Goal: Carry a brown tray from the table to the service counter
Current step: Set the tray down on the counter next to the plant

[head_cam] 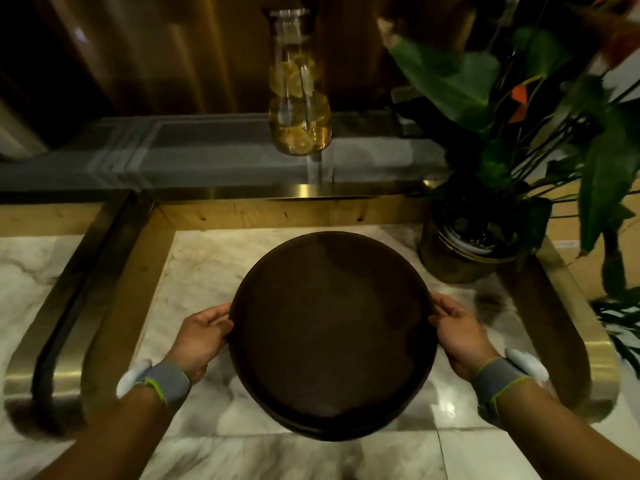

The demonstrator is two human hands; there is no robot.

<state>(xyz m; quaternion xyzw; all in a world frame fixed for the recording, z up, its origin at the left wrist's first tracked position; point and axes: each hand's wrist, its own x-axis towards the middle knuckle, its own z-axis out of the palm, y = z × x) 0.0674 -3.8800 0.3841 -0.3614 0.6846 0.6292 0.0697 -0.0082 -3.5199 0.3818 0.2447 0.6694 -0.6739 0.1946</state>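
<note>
So the brown tray (pixel 332 336) is round, matte and dark, with a low raised rim running all the way around and a flat bare inside. Being a circle it has no real long axis or pointing direction; it just sits face-up and roughly level. It sits between the two hands, over a glossy white marble top (pixel 204 268) with grey veining. Can't tell if it's resting on the stone or held just above it.

The left hand (pixel 202 336) is clamped on the tray's left edge, thumb over the rim and fingers curled under. The right hand (pixel 457 336) does the same on the opposite edge. Both wrists have grey fabric bands with a lime-green trim and a white bit on the outer side.

The marble is boxed in by a shiny brass-looking frame (pixel 138 282) with rounded corners. Past the right hand, on the far right corner, stands a potted plant (pixel 485 237) with broad glossy green leaves in a metallic pot. Straight ahead beyond the tray, on a grey cloth, there's a clear glass carafe (pixel 299 95) with lemon slices floating inside.
</note>
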